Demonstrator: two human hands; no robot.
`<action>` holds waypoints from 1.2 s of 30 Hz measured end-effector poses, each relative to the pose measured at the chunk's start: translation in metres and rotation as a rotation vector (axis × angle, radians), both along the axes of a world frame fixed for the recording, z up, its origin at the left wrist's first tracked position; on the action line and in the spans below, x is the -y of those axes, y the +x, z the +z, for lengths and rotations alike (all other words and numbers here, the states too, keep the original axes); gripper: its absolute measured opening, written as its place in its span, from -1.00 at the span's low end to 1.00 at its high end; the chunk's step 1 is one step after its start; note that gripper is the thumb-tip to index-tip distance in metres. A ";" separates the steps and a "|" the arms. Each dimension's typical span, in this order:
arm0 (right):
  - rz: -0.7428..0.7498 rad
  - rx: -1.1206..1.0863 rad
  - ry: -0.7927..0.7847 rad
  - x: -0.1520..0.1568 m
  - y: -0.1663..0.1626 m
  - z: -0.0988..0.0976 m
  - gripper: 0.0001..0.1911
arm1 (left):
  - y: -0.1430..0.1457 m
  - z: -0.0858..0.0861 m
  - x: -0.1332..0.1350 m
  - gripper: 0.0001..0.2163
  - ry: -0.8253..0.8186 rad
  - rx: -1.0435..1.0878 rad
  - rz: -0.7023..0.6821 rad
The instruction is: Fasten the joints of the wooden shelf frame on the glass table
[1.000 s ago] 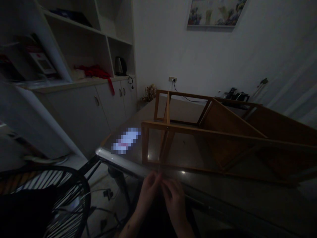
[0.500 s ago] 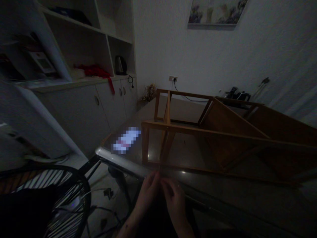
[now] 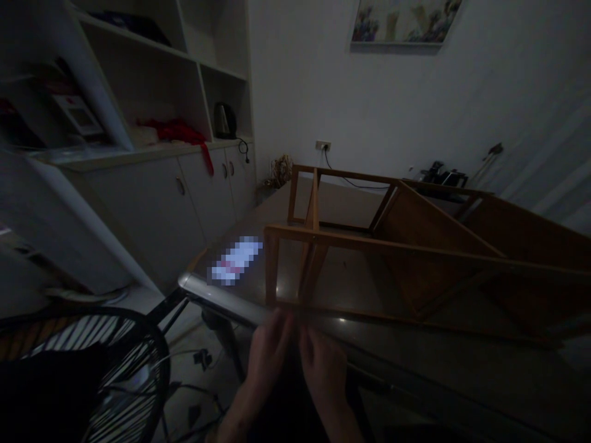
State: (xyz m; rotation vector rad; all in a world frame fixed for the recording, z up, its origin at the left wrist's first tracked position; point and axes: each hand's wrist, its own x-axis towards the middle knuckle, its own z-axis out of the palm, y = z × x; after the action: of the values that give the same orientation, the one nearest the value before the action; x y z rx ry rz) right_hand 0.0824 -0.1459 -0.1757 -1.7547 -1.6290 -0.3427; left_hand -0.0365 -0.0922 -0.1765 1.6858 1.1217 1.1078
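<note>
My left hand [image 3: 270, 347] is at the near edge of the table [image 3: 249, 307], its fingers pinched together. Close beside it, my right hand [image 3: 323, 363] is closed in a similar pinch, with a small gap between the two sets of fingertips. Whatever they hold, if anything, is too dark and small to make out. Just beyond my fingers lies a brown wooden shelf frame [image 3: 351, 240] on its side along the tabletop. A bright, pixelated phone-like rectangle [image 3: 235, 261] rests on the table to the left of the frame.
A black corded chair [image 3: 159, 344] stands at lower left, with cables [image 3: 201, 357] on the floor near it. White cabinets [image 3: 152, 197] line the left wall, holding a kettle [image 3: 225, 121] and red cloth [image 3: 178, 132]. A cord runs from a wall socket [image 3: 322, 146] behind the frame.
My left hand has shifted slightly up and to the left, so the fingertips are a little farther apart. The shelf frame and the bright rectangle have stayed in place.
</note>
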 end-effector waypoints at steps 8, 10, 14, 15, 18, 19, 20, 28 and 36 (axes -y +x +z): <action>0.038 -0.003 0.081 0.001 -0.001 0.010 -0.49 | 0.000 0.023 -0.066 -0.47 0.411 0.257 0.332; 0.022 0.004 0.087 0.001 -0.002 0.011 -0.48 | 0.004 0.028 -0.081 -0.47 0.334 0.299 0.234; -0.010 0.017 0.067 0.002 -0.002 0.012 -0.47 | 0.004 0.030 -0.097 -0.66 0.158 0.333 -0.110; -0.013 0.019 0.058 0.002 -0.002 0.012 -0.47 | 0.002 0.030 -0.099 -0.67 0.101 0.338 -0.161; -0.017 0.025 0.051 0.002 -0.002 0.011 -0.47 | -0.002 0.027 -0.100 -0.63 -0.065 0.337 -0.261; -0.016 0.023 0.059 0.001 -0.002 0.011 -0.47 | -0.003 0.027 -0.101 -0.61 -0.104 0.323 -0.292; -0.016 0.022 0.071 0.001 -0.001 0.010 -0.47 | -0.004 0.026 -0.101 -0.61 -0.130 0.311 -0.319; 0.023 -0.010 0.169 0.000 -0.002 0.003 -0.57 | -0.008 0.028 -0.103 -0.64 -0.079 0.294 -0.428; 0.030 -0.021 0.209 0.002 0.003 -0.002 -0.66 | -0.007 0.034 -0.103 -0.65 -0.011 0.326 -0.446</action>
State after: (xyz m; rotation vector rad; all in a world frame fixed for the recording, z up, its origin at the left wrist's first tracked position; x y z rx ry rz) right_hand 0.0850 -0.1477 -0.1777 -1.5703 -1.5442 -0.4615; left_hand -0.0439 0.0104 -0.1421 1.5724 0.5126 1.0323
